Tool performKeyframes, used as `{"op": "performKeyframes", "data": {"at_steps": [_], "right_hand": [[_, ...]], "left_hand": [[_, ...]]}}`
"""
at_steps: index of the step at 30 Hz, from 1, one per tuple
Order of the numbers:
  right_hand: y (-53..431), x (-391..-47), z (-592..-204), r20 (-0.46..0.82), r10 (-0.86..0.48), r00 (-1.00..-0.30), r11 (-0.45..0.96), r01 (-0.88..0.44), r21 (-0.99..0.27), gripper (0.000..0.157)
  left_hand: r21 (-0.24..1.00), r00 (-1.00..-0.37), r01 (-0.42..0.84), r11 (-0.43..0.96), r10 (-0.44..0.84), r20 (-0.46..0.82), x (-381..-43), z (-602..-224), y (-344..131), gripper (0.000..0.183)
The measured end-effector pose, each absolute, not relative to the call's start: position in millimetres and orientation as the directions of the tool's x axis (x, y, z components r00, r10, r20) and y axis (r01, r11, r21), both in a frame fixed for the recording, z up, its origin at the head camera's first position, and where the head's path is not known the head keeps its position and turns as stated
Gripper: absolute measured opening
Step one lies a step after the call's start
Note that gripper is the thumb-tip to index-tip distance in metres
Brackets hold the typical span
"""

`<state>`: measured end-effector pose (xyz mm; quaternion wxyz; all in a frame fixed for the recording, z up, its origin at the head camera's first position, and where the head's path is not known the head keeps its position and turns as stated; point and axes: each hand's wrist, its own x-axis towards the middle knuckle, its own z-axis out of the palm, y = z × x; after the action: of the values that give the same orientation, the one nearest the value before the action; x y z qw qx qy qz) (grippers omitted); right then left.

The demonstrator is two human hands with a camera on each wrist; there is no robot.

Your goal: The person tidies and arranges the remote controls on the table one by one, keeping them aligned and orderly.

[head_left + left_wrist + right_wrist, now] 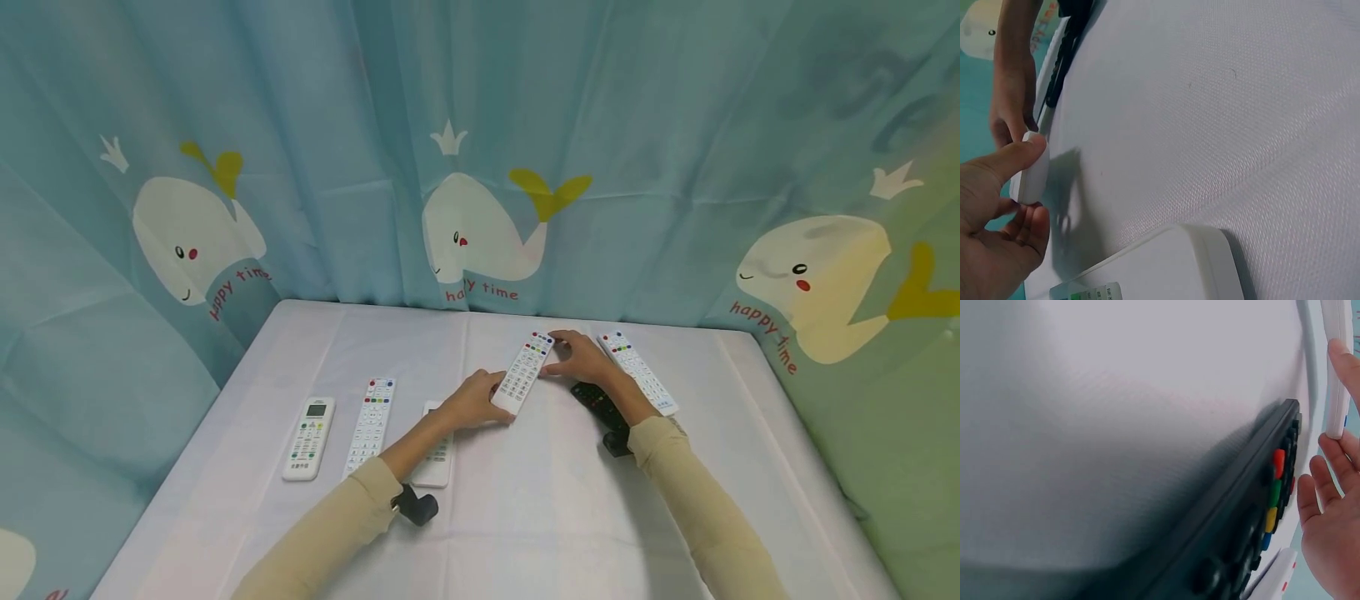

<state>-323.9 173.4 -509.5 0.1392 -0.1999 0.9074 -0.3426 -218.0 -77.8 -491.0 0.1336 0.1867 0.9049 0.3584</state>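
Note:
A white remote control (523, 375) with rows of buttons is held above the white table, tilted, its coloured buttons at the far end. My left hand (477, 400) pinches its near end, thumb on one side and fingers beneath, as the left wrist view shows of the remote (1036, 172). At the far end, my right hand (583, 358) holds the edge and corner between thumb and fingertips. A black remote (1229, 512) with red, green, yellow and blue buttons lies below my right wrist. Another white remote (433, 468) is partly hidden under my left forearm.
Two white remotes lie at the left: one with a small display (306, 440), one longer with coloured buttons (371, 425). A further white remote (639, 372) lies right of my right hand. Behind the table (525, 517) hangs a blue curtain (637, 125) printed with whales.

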Motion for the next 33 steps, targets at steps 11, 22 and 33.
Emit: {"op": "performKeyframes", "data": {"at_steps": [11,22,33], "right_hand": [[175.3,-310.5,-496.0,-0.082,-0.489,-0.868,0.660,-0.307,-0.685,0.087],[173.6,-301.4,-489.9,-0.073,-0.544,-0.836,0.627,-0.348,-0.697,0.087],[168.0,-290.6,-482.5,-0.061,-0.576,-0.815,0.616,-0.384,-0.687,0.087]], "left_hand": [[0.730,-0.886,0.237,0.642,0.451,-0.109,-207.0,-479.7,-86.0,0.078],[0.782,-0.890,0.205,0.589,0.444,-0.101,-186.3,-475.0,-92.0,0.081],[0.804,-0.895,0.241,0.543,0.446,-0.033,-169.8,-476.6,-92.0,0.076]]}}
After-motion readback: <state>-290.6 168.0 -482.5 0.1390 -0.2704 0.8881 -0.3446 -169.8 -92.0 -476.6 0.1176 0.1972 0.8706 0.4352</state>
